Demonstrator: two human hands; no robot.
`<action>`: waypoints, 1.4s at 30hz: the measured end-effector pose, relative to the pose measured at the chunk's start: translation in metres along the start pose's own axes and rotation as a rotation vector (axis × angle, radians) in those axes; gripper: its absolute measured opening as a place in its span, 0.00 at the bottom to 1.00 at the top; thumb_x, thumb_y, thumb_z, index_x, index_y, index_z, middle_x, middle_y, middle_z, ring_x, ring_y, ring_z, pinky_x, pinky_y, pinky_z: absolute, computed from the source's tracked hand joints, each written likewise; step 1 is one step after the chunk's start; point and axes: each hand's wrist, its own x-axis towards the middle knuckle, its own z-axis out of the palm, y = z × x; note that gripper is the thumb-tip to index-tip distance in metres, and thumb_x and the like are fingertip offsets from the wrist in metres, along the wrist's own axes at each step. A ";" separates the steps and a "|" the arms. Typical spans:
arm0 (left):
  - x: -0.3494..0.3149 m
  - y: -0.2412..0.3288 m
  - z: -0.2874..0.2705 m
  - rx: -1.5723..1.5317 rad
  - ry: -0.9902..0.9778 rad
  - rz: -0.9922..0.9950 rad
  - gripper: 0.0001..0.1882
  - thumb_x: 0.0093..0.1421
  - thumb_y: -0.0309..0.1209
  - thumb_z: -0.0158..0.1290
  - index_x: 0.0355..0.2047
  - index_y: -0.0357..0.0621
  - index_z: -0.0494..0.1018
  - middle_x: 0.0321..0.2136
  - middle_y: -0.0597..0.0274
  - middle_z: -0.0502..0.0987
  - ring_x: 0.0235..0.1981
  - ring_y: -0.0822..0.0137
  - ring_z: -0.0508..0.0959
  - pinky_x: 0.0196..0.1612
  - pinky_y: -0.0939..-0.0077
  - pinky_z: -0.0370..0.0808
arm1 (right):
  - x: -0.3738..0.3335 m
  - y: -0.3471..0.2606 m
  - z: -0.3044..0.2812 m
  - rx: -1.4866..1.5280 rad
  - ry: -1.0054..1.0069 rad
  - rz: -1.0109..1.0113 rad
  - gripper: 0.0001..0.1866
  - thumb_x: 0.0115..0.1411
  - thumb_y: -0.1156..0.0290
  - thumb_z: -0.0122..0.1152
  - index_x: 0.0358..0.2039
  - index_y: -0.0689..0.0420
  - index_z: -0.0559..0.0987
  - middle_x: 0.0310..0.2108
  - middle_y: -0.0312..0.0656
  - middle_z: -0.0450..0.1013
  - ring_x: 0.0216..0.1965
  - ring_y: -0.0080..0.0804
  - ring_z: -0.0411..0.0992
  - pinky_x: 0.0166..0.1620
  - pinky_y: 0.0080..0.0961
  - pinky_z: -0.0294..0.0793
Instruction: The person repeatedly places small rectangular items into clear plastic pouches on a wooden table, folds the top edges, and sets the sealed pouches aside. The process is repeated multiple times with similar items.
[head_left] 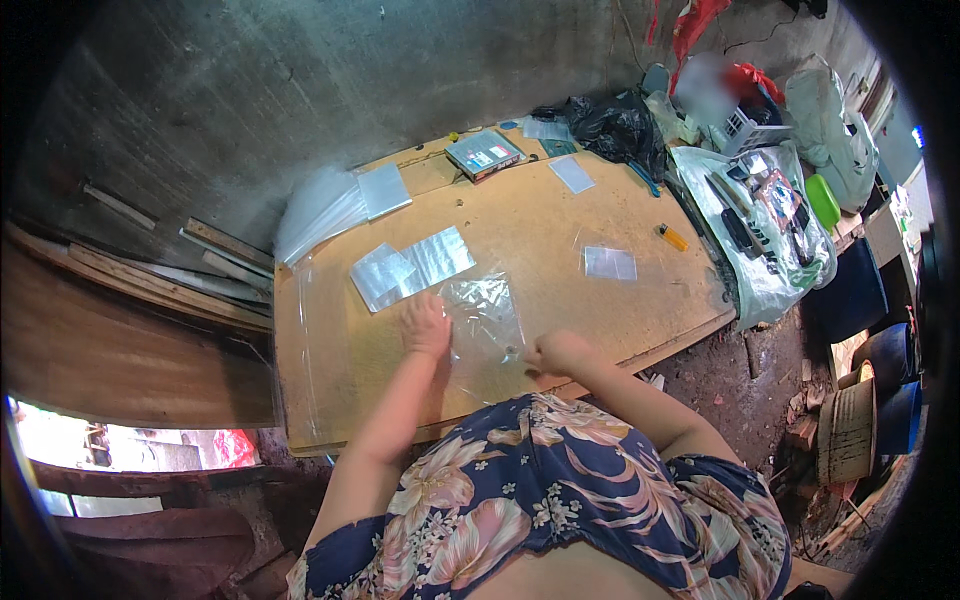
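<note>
A clear, glossy plastic bag (482, 305) lies on the wooden table in front of me, creased and catching the light. Flat against its left edge rests my left hand (427, 324), fingers stretched out and pointing away from me. My right hand (560, 354) is closed at the bag's lower right corner, knuckles up. Whatever its fingers pinch is hidden. Just beyond my left hand is a folded translucent plastic sheet (435, 257) with a smaller one (383, 272) overlapping it. Farther right lies a small clear sleeve (610, 263).
A stack of plastic sheets (325, 215) sits at the table's far left, a flat box (484, 153) at the back. An orange lighter (673, 237) lies near the right edge. Black bags (615, 125) crowd the back right corner, beside a plastic-covered surface holding tools (740, 232).
</note>
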 end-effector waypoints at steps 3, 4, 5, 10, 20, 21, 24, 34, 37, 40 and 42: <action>-0.019 0.033 -0.001 -0.170 -0.353 -0.101 0.21 0.52 0.38 0.57 0.43 0.42 0.67 0.43 0.55 0.69 0.48 0.51 0.68 0.50 0.56 0.66 | -0.005 -0.029 0.021 0.290 0.052 -0.334 0.16 0.57 0.61 0.53 0.39 0.58 0.79 0.36 0.55 0.75 0.40 0.52 0.73 0.45 0.42 0.72; -0.028 0.044 0.002 -0.206 -0.437 -0.200 0.25 0.52 0.39 0.57 0.48 0.41 0.65 0.49 0.54 0.67 0.53 0.51 0.66 0.54 0.55 0.64 | 0.001 -0.034 0.029 0.294 0.136 -0.415 0.16 0.57 0.63 0.53 0.41 0.58 0.78 0.37 0.55 0.75 0.41 0.51 0.73 0.46 0.41 0.72; -0.038 0.052 0.005 -0.203 -0.374 -0.173 0.28 0.53 0.40 0.56 0.52 0.41 0.64 0.53 0.53 0.64 0.57 0.51 0.62 0.57 0.54 0.61 | 0.008 -0.038 0.038 0.291 0.205 -0.483 0.16 0.56 0.66 0.53 0.43 0.57 0.77 0.37 0.55 0.74 0.41 0.51 0.73 0.46 0.41 0.71; -0.062 0.055 0.014 -0.158 -0.269 -0.065 0.42 0.55 0.51 0.51 0.64 0.43 0.52 0.65 0.49 0.49 0.68 0.51 0.45 0.66 0.50 0.44 | 0.057 -0.029 0.065 0.104 0.369 -0.398 0.19 0.56 0.69 0.53 0.49 0.56 0.73 0.52 0.54 0.66 0.52 0.54 0.65 0.53 0.40 0.66; -0.061 0.046 -0.018 -0.129 -0.417 0.138 0.47 0.49 0.59 0.53 0.64 0.46 0.55 0.67 0.51 0.45 0.68 0.50 0.42 0.66 0.46 0.40 | 0.091 0.009 -0.014 -0.135 0.654 0.077 0.31 0.58 0.50 0.51 0.61 0.45 0.64 0.64 0.51 0.51 0.63 0.51 0.52 0.60 0.56 0.50; -0.061 0.041 -0.020 -0.120 -0.437 0.163 0.47 0.48 0.59 0.54 0.64 0.47 0.55 0.67 0.52 0.45 0.68 0.50 0.42 0.66 0.46 0.40 | 0.086 0.012 -0.021 -0.153 0.640 0.127 0.31 0.58 0.49 0.52 0.61 0.44 0.63 0.64 0.51 0.52 0.63 0.51 0.52 0.60 0.57 0.50; -0.062 0.024 -0.023 -0.099 -0.466 0.235 0.49 0.45 0.60 0.55 0.64 0.50 0.55 0.67 0.52 0.46 0.67 0.48 0.44 0.65 0.45 0.41 | 0.068 0.018 -0.033 -0.191 0.620 0.159 0.31 0.56 0.47 0.53 0.59 0.45 0.67 0.63 0.50 0.55 0.62 0.49 0.52 0.61 0.56 0.50; -0.055 -0.018 -0.024 -0.085 -0.534 0.375 0.58 0.35 0.66 0.57 0.64 0.52 0.55 0.68 0.55 0.44 0.68 0.48 0.41 0.63 0.37 0.40 | 0.055 0.006 0.007 -0.086 0.298 -0.225 0.15 0.57 0.63 0.54 0.43 0.55 0.78 0.50 0.45 0.68 0.54 0.42 0.65 0.54 0.38 0.66; -0.055 -0.017 -0.023 -0.041 -0.546 0.383 0.60 0.33 0.67 0.58 0.64 0.51 0.53 0.68 0.55 0.43 0.68 0.48 0.39 0.63 0.36 0.39 | 0.064 -0.016 0.031 -0.075 0.346 -0.609 0.21 0.59 0.58 0.51 0.50 0.52 0.73 0.55 0.46 0.65 0.56 0.44 0.64 0.55 0.39 0.66; -0.053 -0.024 -0.025 -0.031 -0.567 0.394 0.62 0.32 0.66 0.59 0.65 0.51 0.52 0.68 0.55 0.42 0.69 0.48 0.39 0.63 0.37 0.39 | 0.074 -0.018 0.026 -0.135 0.418 -0.486 0.26 0.60 0.52 0.49 0.56 0.49 0.69 0.61 0.48 0.59 0.62 0.46 0.56 0.61 0.44 0.57; -0.051 -0.035 -0.029 -0.032 -0.575 0.360 0.62 0.31 0.66 0.60 0.65 0.51 0.52 0.68 0.55 0.42 0.69 0.49 0.39 0.64 0.38 0.39 | 0.081 -0.006 0.007 -0.187 0.455 -0.295 0.29 0.61 0.50 0.47 0.59 0.48 0.65 0.64 0.49 0.53 0.66 0.46 0.49 0.64 0.48 0.48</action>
